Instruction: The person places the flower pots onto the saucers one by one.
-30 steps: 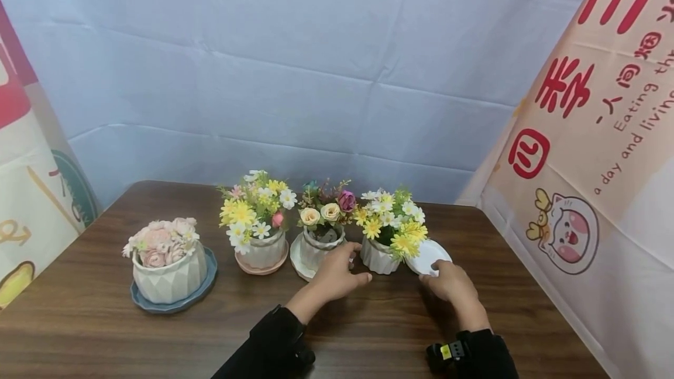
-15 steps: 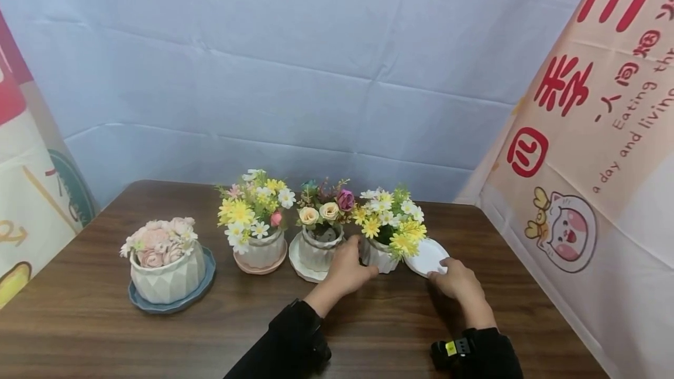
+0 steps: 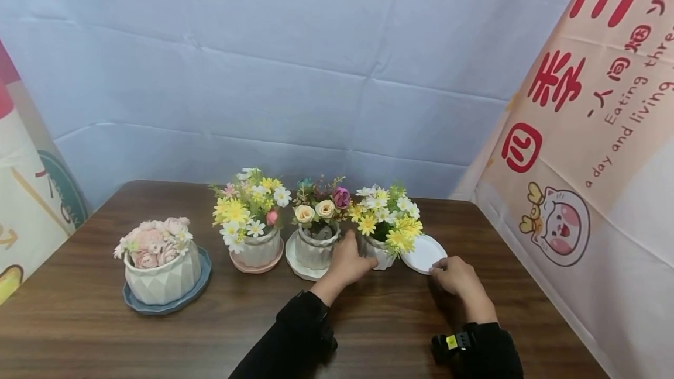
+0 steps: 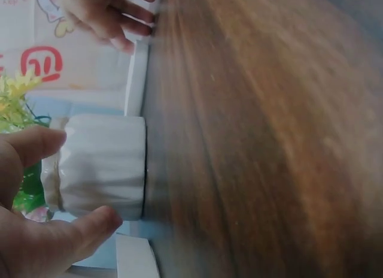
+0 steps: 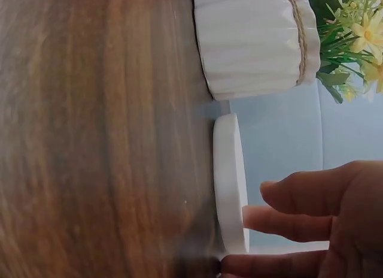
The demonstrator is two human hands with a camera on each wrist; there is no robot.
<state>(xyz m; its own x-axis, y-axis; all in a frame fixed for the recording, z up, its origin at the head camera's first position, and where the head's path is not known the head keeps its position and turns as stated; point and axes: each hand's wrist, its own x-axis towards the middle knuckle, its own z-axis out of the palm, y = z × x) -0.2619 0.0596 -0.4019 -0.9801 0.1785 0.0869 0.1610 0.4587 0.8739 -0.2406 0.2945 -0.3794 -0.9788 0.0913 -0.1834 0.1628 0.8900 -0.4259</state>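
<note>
A white fluted flowerpot [image 3: 380, 255] with yellow and white flowers [image 3: 388, 215] stands on the table at right of centre. My left hand [image 3: 347, 262] is at its left front side, thumb and fingers spread. In the left wrist view, the thumb [image 4: 45, 143] overlaps the pot's rim and a finger [image 4: 99, 224] lies near its other side; firm contact cannot be told. My right hand [image 3: 460, 279] is at the near right edge of a white saucer [image 3: 423, 253], beside the pot. Its fingertips [image 5: 254, 217] meet the saucer's rim, while the thumb stays apart.
A pot with cream and purple roses [image 3: 316, 247] stands on a white saucer [image 3: 297, 268], left of my left hand. Further left are a daisy pot [image 3: 258, 250] on a pink saucer and a pink-flower pot [image 3: 163, 276] on a blue saucer. Cloth [image 3: 237, 86] hangs behind the table.
My left hand has shifted right, closer to the flowerpot with yellow and white flowers. My right hand has moved slightly right along the saucer's edge. Pots and saucers appear to stay in place.
</note>
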